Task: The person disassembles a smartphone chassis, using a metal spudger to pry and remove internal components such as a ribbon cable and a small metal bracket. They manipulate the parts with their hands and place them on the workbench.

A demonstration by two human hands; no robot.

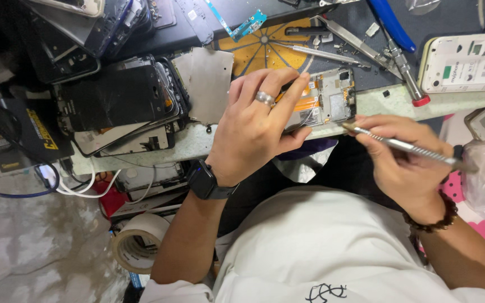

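An opened phone frame (332, 101) with orange flex cables and bare circuit parts lies at the workbench's near edge. My left hand (256, 126), with a ring and a black watch on the wrist, grips its left end and covers that part. My right hand (402, 160), wearing a bead bracelet, holds a thin metal screwdriver (405, 147) like a pen. Its tip sits at the frame's lower right corner.
A stack of dark phone screens (122, 98) and a grey metal plate (206, 84) lie left. Pliers with blue handles (391, 33), tweezers (321, 55) and a white phone back (467, 62) lie behind. A tape roll (138, 241) sits below the bench.
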